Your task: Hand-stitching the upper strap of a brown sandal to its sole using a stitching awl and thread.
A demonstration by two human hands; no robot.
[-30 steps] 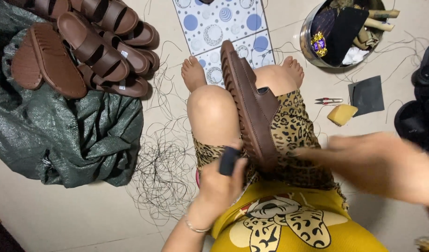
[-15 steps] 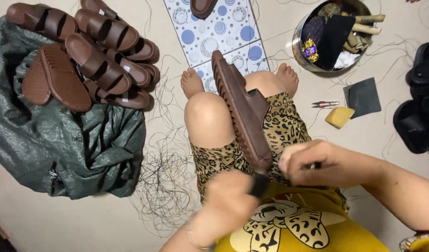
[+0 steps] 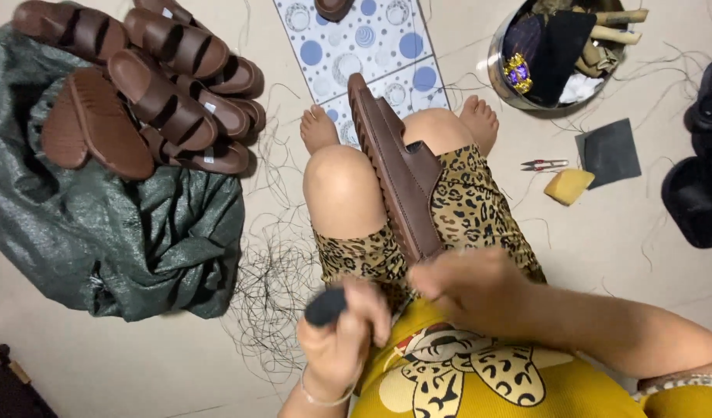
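A brown strapped sandal [image 3: 394, 166] lies on its edge between my bare knees, toe pointing away from me. My right hand [image 3: 468, 286] is closed over its heel end and is blurred. My left hand [image 3: 344, 333], with a thin bracelet at the wrist, is just left of the heel. It is shut on a short dark handle [image 3: 325, 306], and what is on the end of that handle is hidden. I sit on the floor in leopard-print shorts and a yellow shirt.
A pile of brown sandals [image 3: 162, 101] rests on a green sack [image 3: 123, 232] at the left. Loose dark threads [image 3: 274, 279] litter the floor. A metal bowl [image 3: 503, 85] of odds and ends, small snips [image 3: 543, 164], a yellow sponge [image 3: 569, 186], a dark square [image 3: 610, 151] and black sandals [image 3: 700, 178] are at the right.
My left hand has pulled back from the sandal's heel toward me with the dark handle. My right hand has settled over the heel end.
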